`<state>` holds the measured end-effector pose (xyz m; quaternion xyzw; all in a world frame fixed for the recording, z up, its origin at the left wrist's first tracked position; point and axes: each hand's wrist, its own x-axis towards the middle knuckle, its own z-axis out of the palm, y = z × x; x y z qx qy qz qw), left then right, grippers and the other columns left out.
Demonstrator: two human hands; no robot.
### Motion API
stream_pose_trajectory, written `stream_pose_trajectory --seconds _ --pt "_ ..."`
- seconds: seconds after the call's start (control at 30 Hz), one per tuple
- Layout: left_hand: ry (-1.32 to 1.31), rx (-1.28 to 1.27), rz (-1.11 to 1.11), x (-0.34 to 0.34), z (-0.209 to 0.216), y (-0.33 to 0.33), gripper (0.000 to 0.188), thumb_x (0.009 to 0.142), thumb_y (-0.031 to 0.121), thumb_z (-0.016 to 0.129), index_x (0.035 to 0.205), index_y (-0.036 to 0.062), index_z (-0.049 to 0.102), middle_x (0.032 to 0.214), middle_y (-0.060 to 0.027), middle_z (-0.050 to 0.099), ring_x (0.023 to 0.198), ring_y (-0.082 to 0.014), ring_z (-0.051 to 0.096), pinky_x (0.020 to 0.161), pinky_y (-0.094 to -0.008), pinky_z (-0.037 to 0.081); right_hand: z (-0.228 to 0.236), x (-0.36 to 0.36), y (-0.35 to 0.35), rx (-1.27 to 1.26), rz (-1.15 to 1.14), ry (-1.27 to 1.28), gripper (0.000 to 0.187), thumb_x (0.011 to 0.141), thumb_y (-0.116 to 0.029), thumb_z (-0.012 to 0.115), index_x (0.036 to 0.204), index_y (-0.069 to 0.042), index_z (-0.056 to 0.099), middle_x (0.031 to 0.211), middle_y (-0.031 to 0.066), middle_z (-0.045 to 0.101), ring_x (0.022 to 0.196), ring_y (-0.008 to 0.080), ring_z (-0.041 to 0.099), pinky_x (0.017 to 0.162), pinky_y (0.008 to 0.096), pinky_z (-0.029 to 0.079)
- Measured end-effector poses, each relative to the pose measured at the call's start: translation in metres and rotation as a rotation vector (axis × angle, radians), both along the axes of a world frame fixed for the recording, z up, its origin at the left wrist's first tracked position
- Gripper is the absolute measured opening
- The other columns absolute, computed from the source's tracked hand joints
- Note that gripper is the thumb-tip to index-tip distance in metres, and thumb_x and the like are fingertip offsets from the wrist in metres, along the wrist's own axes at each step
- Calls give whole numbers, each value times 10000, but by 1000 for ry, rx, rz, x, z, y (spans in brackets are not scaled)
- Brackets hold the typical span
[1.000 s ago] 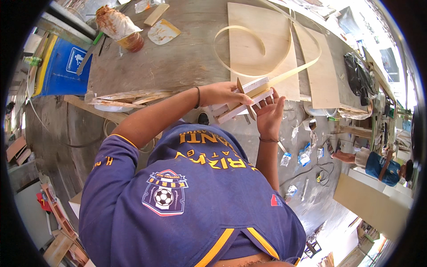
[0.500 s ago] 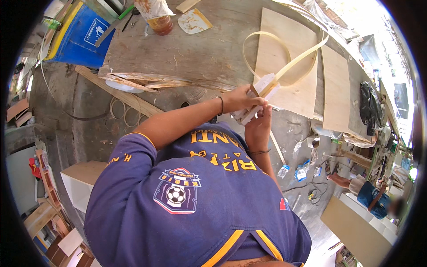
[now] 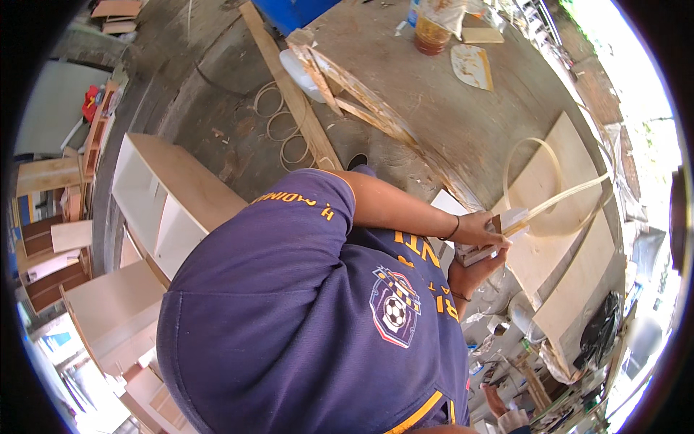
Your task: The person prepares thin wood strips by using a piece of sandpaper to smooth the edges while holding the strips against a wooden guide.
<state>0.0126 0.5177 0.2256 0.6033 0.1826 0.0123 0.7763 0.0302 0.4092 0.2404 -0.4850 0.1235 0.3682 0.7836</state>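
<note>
Both hands are together at the edge of the worktable, right of centre. My left hand (image 3: 477, 230) is closed round a small white-faced board piece (image 3: 475, 254) with a brown end, its fingers pinching the upper side. From below, my right hand (image 3: 473, 275) grips the same piece, its thumb and fingertips near the left hand's fingers. A long pale edging strip (image 3: 567, 195) runs out from the held piece to the right and curls into loops over the table. The fingers partly hide where strip and piece meet.
Plywood sheets (image 3: 589, 278) lie on the worktable (image 3: 405, 79), with a jar of brown glue (image 3: 431, 42) and a smeared card (image 3: 470, 66) farther back. A black plastic bag (image 3: 600, 329) is at right. Left are a white cabinet (image 3: 184, 199), a plank (image 3: 293, 94) and strip coils (image 3: 280, 134).
The view has turned, so the table, my body and both hands appear farther right and the hands lower. Both hands keep hold of the white-faced piece, with the strip still trailing from it.
</note>
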Motion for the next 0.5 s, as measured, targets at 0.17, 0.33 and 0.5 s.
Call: stream_pose_trajectory --seconds 0.17,0.33,0.5 --pt "156 200 99 -1 -26 2 838 643 671 668 1091 -32 591 1029 -243 611 1005 -331 593 866 -371 472 -21 7 0 -14 126 5 566 892 -539 393 1256 -108 443 1223 69 500 1135 201 483 926 374 430" --pt "241 190 -21 -15 -13 15 1118 589 787 604 1226 -118 438 1283 -302 402 1239 -397 389 1023 -399 351 -36 9 3 14 136 -15 563 930 -478 303 1301 -69 411 1250 83 484 1152 203 480 945 356 414" --pt "163 142 85 -45 -33 31 1059 665 760 580 1304 -60 380 1239 -257 454 1151 -331 475 955 -387 400 -40 13 21 -122 268 -325 629 854 -430 526 1336 -89 310 1319 86 434 1208 231 431 1025 407 350"
